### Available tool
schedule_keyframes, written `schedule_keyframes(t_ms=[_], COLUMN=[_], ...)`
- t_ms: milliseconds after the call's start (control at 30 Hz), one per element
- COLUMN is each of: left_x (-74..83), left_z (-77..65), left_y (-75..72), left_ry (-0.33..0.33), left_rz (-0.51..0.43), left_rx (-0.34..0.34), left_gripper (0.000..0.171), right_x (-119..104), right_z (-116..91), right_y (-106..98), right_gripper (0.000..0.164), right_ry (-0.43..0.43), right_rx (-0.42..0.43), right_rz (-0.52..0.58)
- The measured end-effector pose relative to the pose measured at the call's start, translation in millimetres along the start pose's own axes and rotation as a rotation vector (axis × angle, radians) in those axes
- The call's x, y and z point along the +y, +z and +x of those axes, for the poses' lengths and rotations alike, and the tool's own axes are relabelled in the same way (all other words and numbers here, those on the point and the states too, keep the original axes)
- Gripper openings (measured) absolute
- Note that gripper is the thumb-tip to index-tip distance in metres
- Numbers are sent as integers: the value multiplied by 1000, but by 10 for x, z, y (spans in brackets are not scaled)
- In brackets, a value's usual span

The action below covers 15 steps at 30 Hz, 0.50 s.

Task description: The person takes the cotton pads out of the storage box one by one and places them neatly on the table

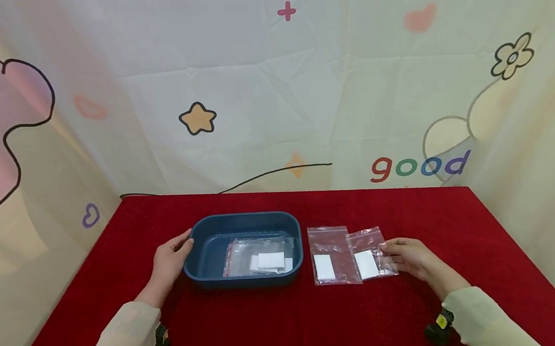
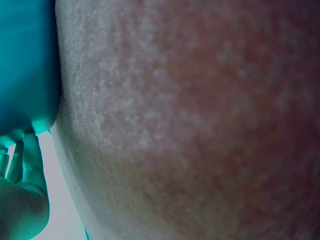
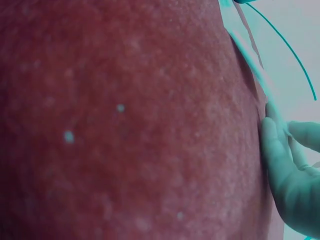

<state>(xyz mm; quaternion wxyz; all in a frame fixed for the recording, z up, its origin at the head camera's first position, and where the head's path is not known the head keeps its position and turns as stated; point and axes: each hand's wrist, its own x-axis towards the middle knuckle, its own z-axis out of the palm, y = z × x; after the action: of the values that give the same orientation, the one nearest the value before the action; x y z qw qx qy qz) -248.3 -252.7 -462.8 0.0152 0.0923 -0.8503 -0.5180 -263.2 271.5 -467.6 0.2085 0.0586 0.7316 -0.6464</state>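
Note:
A dark blue rectangular basin [image 1: 245, 281] stands on the red cloth, left of centre. My left hand [image 1: 171, 258] holds it at the left rim; in the left wrist view fingers [image 2: 33, 162] touch the outer wall. Inside lie several overlapping clear zip bags [image 1: 245, 253] with white cards. To its right, a clear zip bag [image 1: 329, 241] with a white card lies flat. Partly over that bag's right edge is another zip bag [image 1: 366, 264], also with a white card. My right hand [image 1: 412, 256] pinches its right edge between thumb and fingers.
The red cloth [image 1: 284, 330] covers the table. Behind it and at both sides hang pale printed curtains [image 1: 247, 74]. A dark strapped device [image 1: 160, 342] sits on the left wrist and another [image 1: 441, 326] on the right.

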Motion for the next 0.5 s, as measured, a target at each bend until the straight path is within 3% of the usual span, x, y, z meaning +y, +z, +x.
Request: schedule_keyframes(t_ms=[267, 500], left_x=[-7, -5], left_z=[21, 9], left_y=[-4, 2], left_ry=[-2, -11], left_rz=[10, 10], left_rx=[0, 5], left_gripper=[49, 49], right_x=[-33, -64], right_z=[-32, -60], right_y=[-28, -15], right_gripper=[26, 23], right_ry=[-22, 5], right_rx=[101, 190], right_rz=[-219, -339])
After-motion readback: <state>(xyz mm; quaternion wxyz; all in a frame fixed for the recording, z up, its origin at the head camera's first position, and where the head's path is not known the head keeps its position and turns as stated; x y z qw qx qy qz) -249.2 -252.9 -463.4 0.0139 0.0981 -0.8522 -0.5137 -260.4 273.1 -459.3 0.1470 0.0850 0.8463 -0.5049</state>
